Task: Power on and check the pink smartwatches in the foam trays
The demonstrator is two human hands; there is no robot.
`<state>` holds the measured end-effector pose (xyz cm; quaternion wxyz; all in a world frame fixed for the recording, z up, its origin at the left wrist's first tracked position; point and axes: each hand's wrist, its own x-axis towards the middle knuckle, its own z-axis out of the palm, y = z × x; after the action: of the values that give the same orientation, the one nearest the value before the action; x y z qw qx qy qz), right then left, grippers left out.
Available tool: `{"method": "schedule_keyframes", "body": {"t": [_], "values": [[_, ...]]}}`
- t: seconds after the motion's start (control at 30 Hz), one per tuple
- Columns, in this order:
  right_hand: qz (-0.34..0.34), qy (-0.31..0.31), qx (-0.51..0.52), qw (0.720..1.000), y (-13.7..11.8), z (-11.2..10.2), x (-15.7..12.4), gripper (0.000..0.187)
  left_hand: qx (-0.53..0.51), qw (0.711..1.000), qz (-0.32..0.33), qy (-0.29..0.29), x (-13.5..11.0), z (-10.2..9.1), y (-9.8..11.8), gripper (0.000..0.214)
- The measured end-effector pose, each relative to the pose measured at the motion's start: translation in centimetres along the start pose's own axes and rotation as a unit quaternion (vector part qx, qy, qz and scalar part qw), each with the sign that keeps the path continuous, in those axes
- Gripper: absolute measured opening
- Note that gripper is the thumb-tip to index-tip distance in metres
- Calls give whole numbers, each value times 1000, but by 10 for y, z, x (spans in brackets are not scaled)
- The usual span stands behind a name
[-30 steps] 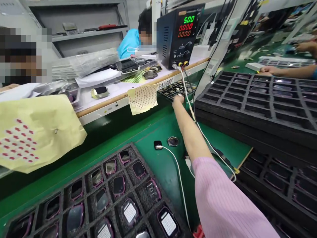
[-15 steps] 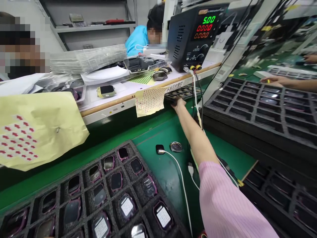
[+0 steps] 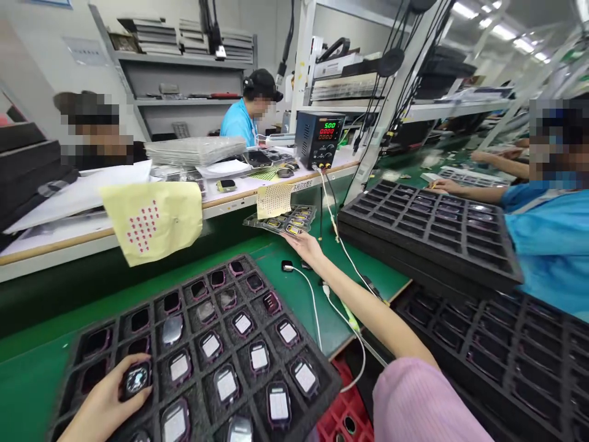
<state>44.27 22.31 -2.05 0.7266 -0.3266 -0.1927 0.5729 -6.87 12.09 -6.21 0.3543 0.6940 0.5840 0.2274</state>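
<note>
At the lower left, my left hand (image 3: 108,393) closes thumb and fingers round a lit smartwatch case (image 3: 137,379), over the black foam tray (image 3: 317,362). Watch cases without straps sit in the tray's compartments, several with white labels or film on their faces. Stretched forward, my right hand (image 3: 306,247) grips the near edge of a clear plastic tray (image 3: 251,221) beneath the shelf. Small dark and yellow pieces lie in that tray. Some fingers of my right hand are hidden under it.
A black power supply (image 3: 319,140) stands on the shelf (image 3: 230,202). White cables (image 3: 313,294) run over the green bench. Stacked foam trays (image 3: 427,239) stand to the right, near a co-worker in blue (image 3: 547,227). A red tray (image 3: 350,411) is low down.
The clear tray has come out from under the shelf towards me, with my right hand on it. My left hand has come into view with a watch case. The camera view has widened upward.
</note>
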Motion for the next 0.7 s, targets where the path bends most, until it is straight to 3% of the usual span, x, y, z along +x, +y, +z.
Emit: {"method": "schedule_keyframes", "body": {"t": [0.1, 0.37, 0.53, 0.7], "values": [[0, -45, -19, 999, -1, 11, -39, 20, 29, 999, 32, -14, -2, -2, 6, 45], [-18, -105, -92, 990, -5, 14, -149, 39, 62, 996, 60, -35, -2, -3, 6, 40], [-34, -85, -106, 990, -17, 15, -225, 38, 84, 994, 50, -41, -1, -7, -1, 48], [-42, -16, -97, 994, -26, 7, -323, 46, 147, 987, 18, -63, 0, -19, 1, 52]]}}
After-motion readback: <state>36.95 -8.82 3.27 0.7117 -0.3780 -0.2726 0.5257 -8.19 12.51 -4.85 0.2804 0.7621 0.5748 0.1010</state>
